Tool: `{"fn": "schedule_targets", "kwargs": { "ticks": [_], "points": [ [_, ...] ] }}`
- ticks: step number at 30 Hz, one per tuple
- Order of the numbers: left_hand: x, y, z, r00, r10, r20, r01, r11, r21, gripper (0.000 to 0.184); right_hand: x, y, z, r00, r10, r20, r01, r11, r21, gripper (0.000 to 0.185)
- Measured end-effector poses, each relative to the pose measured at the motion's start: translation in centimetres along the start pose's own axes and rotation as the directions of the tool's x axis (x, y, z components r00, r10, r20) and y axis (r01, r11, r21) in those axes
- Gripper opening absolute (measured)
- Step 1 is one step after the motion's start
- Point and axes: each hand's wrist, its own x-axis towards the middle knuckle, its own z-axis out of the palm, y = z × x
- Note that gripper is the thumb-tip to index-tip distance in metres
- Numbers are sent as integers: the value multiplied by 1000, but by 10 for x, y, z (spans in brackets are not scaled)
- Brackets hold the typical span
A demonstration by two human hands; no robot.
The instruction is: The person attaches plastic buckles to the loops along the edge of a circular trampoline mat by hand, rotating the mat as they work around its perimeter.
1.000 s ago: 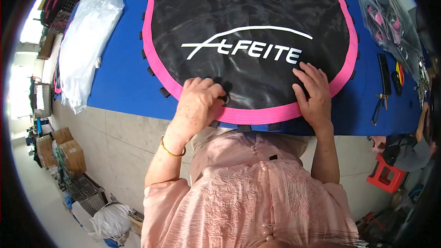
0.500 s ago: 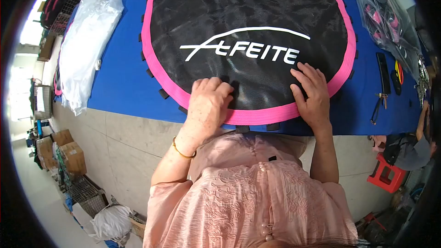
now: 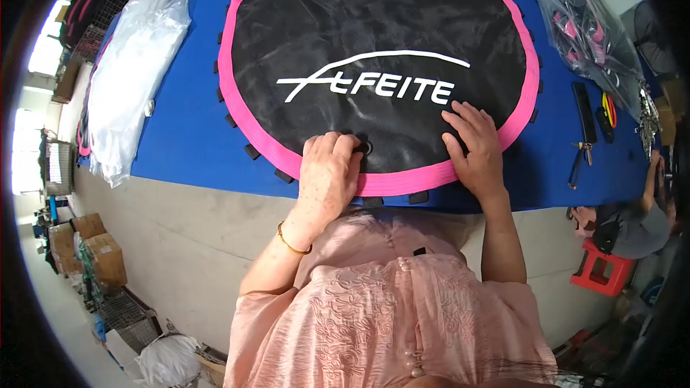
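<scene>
A round black trampoline mat (image 3: 345, 21) with a pink border and black tabs round its edge lies flat on a blue-covered table (image 3: 180, 129). White lettering (image 3: 392, 88) is printed on its near half. My left hand (image 3: 328, 172) rests on the near edge, fingers curled down and pressed together. By its fingertips a small dark ring (image 3: 368, 149) shows; what the fingers hold is mostly hidden. My right hand (image 3: 476, 149) lies to the right, fingers spread on the black fabric and the pink border, with nothing in it.
Clear plastic bags (image 3: 140, 65) lie at the table's left. On the right are a bag with pink and black pieces (image 3: 586, 29), a black strip (image 3: 583, 111), and a yellow-red handled tool (image 3: 608, 111). A red stool (image 3: 602, 267) and a seated person (image 3: 643, 226) are beyond.
The view has shifted slightly, so the mat and table sit a little to the left. Both hands keep nearly the same places on the mat. The dark ring by my left fingers shows more plainly.
</scene>
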Motion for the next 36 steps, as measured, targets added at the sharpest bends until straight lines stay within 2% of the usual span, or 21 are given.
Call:
{"fn": "schedule_targets", "kwargs": {
  "ticks": [4,6,7,10,12,14,17,22,24,26,30,36],
  "points": [
    [-8,-11,-12,1000,-16,10,17,996,-82,25,5,-8,-4,1000,-11,23,12,999,-38,32],
    [-11,-16,-16,995,-54,-79,45,993,-107,25,8,-15,-7,993,-75,90,84,991,-107,30],
    [-13,-22,-15,987,-41,-158,36,999,-39,25,16,-29,-11,988,-113,103,118,992,-43,28],
    [-15,-38,-23,967,-39,-251,93,974,206,29,28,-67,1,969,-206,135,195,976,94,25],
    [-22,-50,-23,960,-109,-259,172,958,232,40,36,-85,15,923,-353,154,332,931,151,25],
    [-26,-59,-20,962,-155,-224,209,947,245,41,39,-103,26,908,-400,126,368,904,218,24],
    [-30,-64,-17,967,-153,-204,202,947,249,41,39,-103,49,900,-408,151,374,903,212,25],
    [-29,-66,-15,961,-157,-229,208,954,218,38,62,-96,72,928,-367,65,355,923,147,27],
    [-27,-64,-16,959,-160,-236,211,955,209,38,79,-99,74,935,-341,96,325,933,152,26],
    [-28,-64,-18,958,-166,-232,213,958,191,37,89,-97,90,949,-314,-6,309,928,207,22],
    [-29,-65,-17,958,-163,-236,210,959,188,37,98,-108,95,966,-253,62,235,949,210,20],
    [-28,-64,-17,955,-178,-236,224,957,184,36,101,-116,89,963,-241,117,206,946,251,12]
  ]
}}
